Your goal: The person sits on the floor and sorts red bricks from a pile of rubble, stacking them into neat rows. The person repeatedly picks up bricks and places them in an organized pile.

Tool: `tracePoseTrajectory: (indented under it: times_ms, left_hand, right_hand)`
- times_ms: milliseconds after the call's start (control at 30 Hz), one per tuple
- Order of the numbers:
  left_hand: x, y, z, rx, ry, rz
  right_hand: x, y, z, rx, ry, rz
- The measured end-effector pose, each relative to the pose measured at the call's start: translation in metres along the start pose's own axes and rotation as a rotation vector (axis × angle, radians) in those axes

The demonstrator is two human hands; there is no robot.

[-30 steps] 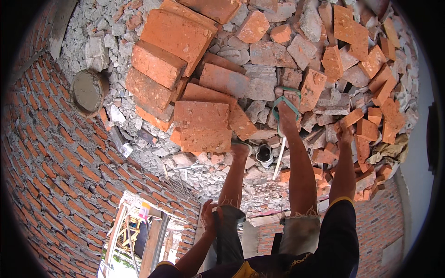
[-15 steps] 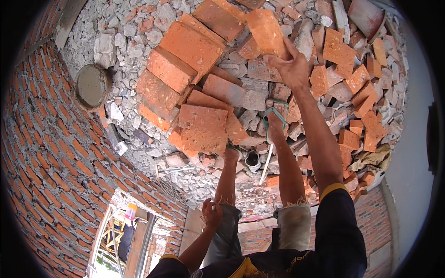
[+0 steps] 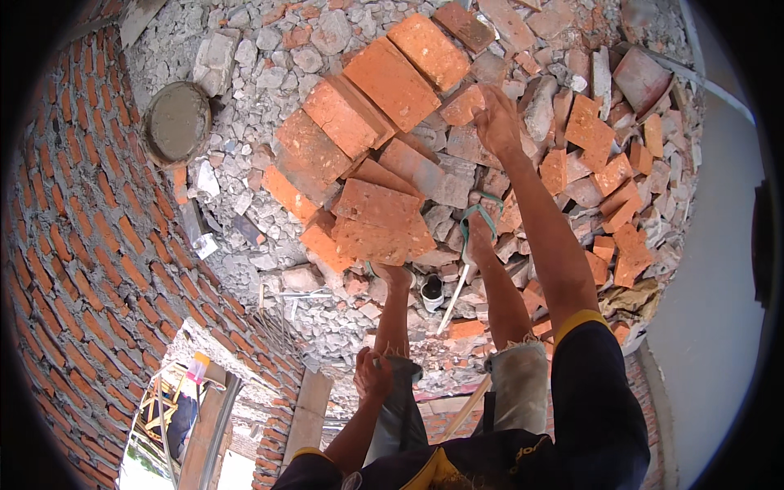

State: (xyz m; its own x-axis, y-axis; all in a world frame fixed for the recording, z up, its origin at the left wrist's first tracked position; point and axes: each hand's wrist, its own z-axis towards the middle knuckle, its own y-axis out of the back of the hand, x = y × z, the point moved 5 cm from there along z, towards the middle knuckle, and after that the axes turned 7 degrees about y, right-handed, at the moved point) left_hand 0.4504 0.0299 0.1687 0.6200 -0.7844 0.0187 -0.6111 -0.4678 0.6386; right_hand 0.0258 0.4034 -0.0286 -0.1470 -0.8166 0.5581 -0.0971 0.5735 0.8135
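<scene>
My right hand (image 3: 496, 118) reaches over the bricks with its fingers loosely apart and nothing clearly held, beside an orange brick piece (image 3: 460, 106). Just beyond it, an orange brick (image 3: 429, 51) lies at the top end of a row of larger bricks (image 3: 390, 86). My left hand (image 3: 371, 374) is curled near my left thigh; what it holds, if anything, is too small to make out. My sandalled feet stand among the rubble, beside more stacked bricks (image 3: 380, 216) and a small white container (image 3: 433, 290).
Broken brick and concrete rubble (image 3: 269, 65) covers the ground. A round pan of grey mortar (image 3: 175, 122) sits by a rough brick wall (image 3: 90, 245) on the left. A reddish bucket (image 3: 641, 77) lies at upper right beside a smooth pale surface (image 3: 694, 343). A doorway (image 3: 212, 416) shows at lower left.
My right hand picked up an orange brick from the right and raised it toward the upper stack; now that brick is out of its grip. The view has turned slightly.
</scene>
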Motion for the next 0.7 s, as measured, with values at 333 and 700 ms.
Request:
tracePoseTrajectory:
  times_ms: [333, 700]
  left_hand:
    - [0.031, -0.023, -0.002, 0.017, -0.260, -0.181]
    - [-0.214, 0.109, 0.072, 0.311, -0.675, 0.069]
  right_hand:
    - [-0.052, 0.171, -0.442, 0.257, -0.829, -0.025]
    - [0.047, 0.278, -0.488, 0.397, -0.827, 0.262]
